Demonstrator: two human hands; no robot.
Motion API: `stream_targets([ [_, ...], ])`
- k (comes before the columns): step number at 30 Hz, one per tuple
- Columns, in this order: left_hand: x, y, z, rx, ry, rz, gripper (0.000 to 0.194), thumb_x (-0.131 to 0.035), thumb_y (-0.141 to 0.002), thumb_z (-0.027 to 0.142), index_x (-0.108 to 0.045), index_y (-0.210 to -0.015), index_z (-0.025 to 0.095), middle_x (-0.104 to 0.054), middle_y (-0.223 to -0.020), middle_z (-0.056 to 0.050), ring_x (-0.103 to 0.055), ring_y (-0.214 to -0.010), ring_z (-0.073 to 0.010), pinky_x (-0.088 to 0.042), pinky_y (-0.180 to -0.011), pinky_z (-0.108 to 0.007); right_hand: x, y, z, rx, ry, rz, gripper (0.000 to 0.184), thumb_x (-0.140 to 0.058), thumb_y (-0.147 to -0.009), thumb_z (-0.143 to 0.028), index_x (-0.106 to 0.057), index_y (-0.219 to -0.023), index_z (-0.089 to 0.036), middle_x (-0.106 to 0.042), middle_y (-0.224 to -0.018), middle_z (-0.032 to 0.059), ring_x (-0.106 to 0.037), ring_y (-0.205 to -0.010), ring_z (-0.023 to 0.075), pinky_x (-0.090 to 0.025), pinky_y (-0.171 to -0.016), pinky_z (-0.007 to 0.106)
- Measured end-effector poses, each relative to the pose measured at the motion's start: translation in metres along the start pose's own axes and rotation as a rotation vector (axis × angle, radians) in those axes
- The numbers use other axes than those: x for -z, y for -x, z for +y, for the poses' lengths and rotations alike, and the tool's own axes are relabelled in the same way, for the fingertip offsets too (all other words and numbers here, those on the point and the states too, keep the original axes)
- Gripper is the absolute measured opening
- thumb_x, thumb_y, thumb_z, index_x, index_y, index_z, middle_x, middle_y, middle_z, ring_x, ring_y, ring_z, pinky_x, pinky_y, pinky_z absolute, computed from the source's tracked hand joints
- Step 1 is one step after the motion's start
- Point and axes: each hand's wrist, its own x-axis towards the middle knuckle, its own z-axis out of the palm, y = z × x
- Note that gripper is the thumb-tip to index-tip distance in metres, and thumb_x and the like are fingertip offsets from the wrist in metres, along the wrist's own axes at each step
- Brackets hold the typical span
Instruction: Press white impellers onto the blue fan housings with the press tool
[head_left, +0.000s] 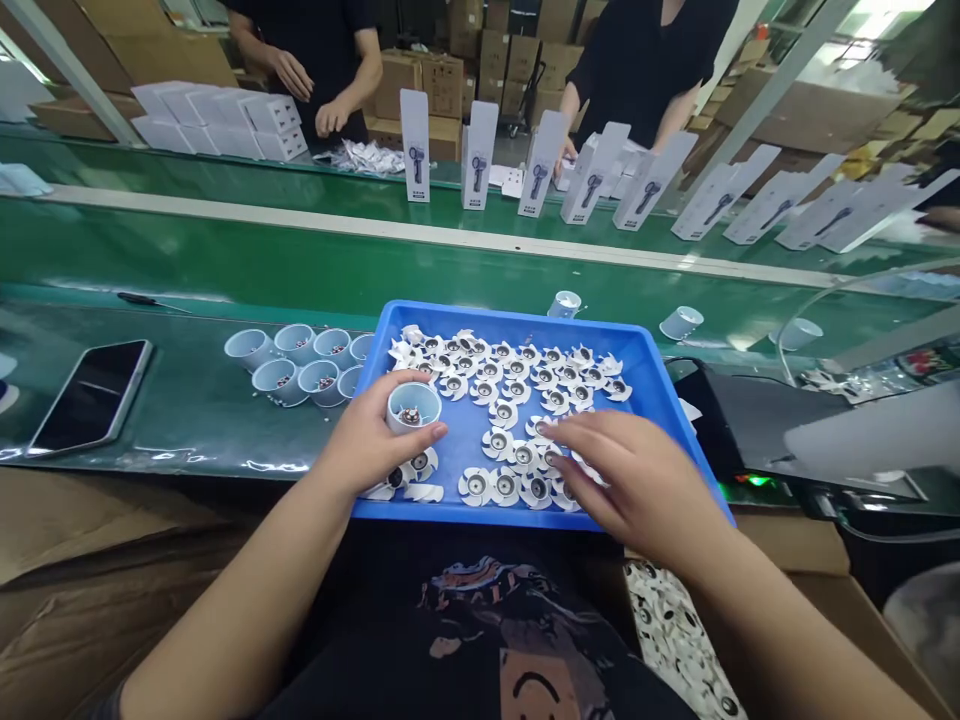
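My left hand point(371, 440) is wrapped around a pale blue cylindrical housing point(413, 405) with a small motor inside, held over the left side of a blue tray point(660, 375). Several white fan impellers point(510, 380) lie spread across the tray. My right hand point(630, 475) rests palm down over the impellers at the tray's lower right, its fingers reaching onto them; whether it grips one is hidden.
Several more pale blue housings point(296, 362) stand left of the tray, others point(681, 322) lie on the green conveyor. A phone point(94, 393) lies at the left. White product boxes point(480, 155) stand across the belt, where two people work. A black machine point(787, 440) sits right.
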Motion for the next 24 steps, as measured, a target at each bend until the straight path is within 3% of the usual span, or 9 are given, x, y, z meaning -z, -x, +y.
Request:
stream_targets([
  [4,0.003,0.003,-0.002,0.031,0.021,-0.047,0.053,-0.073,-0.067,0.049,-0.060,-0.112,0.022,-0.068,-0.101,-0.004,-0.065,-0.084,-0.0240,-0.052,-0.078,-0.037,-0.022,-0.047,-0.005,-0.058,0.235,-0.283,0.019,-0.058,-0.092,-0.021,-0.065,-0.108,-0.014,-0.062,-0.106,0.0120,-0.062,-0.094,0.0251,-0.053,-0.082,0.042],
  [7,0.003,0.005,-0.002,0.030,0.040,-0.062,0.055,-0.072,-0.067,0.050,-0.059,-0.113,0.022,-0.067,-0.101,-0.004,-0.064,-0.083,-0.0233,-0.051,-0.077,-0.038,-0.031,-0.063,-0.006,-0.032,0.333,-0.358,0.014,-0.063,-0.090,-0.022,-0.064,-0.100,-0.012,-0.060,-0.104,0.0077,-0.059,-0.094,0.0200,-0.052,-0.083,0.038],
  [11,0.004,0.004,-0.003,0.026,0.067,-0.068,0.057,-0.071,-0.066,0.050,-0.059,-0.113,0.021,-0.066,-0.099,-0.005,-0.063,-0.082,-0.0232,-0.050,-0.076,-0.038,-0.029,-0.061,-0.006,-0.040,0.404,-0.303,0.015,-0.055,-0.095,-0.023,-0.062,-0.104,-0.014,-0.056,-0.112,0.0084,-0.055,-0.103,0.0213,-0.048,-0.090,0.039],
  [16,0.005,0.004,-0.002,0.033,0.073,-0.127,0.057,-0.071,-0.065,0.051,-0.059,-0.114,0.022,-0.067,-0.106,-0.006,-0.064,-0.079,-0.0225,-0.051,-0.076,-0.039,-0.033,-0.047,0.000,-0.039,0.395,-0.306,0.041,-0.063,-0.088,-0.023,-0.054,-0.128,-0.019,-0.058,-0.115,0.0096,-0.054,-0.108,0.0265,-0.046,-0.092,0.038],
  [20,0.006,0.002,-0.002,0.013,0.064,-0.118,0.056,-0.072,-0.065,0.052,-0.061,-0.112,0.024,-0.067,-0.114,-0.006,-0.065,-0.085,-0.0248,-0.051,-0.079,-0.041,-0.036,-0.046,0.002,-0.084,0.402,-0.224,0.031,-0.055,-0.089,-0.015,-0.059,-0.119,-0.016,-0.053,-0.123,0.0133,-0.052,-0.110,0.0287,-0.044,-0.093,0.039],
  [24,0.006,0.002,-0.003,0.007,0.051,-0.122,0.055,-0.072,-0.066,0.051,-0.061,-0.112,0.024,-0.066,-0.117,-0.007,-0.065,-0.085,-0.0244,-0.052,-0.081,-0.041,-0.033,-0.039,-0.002,-0.048,0.388,-0.214,0.041,-0.041,-0.089,-0.003,-0.055,-0.126,-0.017,-0.053,-0.129,0.0149,-0.054,-0.111,0.0314,-0.042,-0.095,0.046],
])
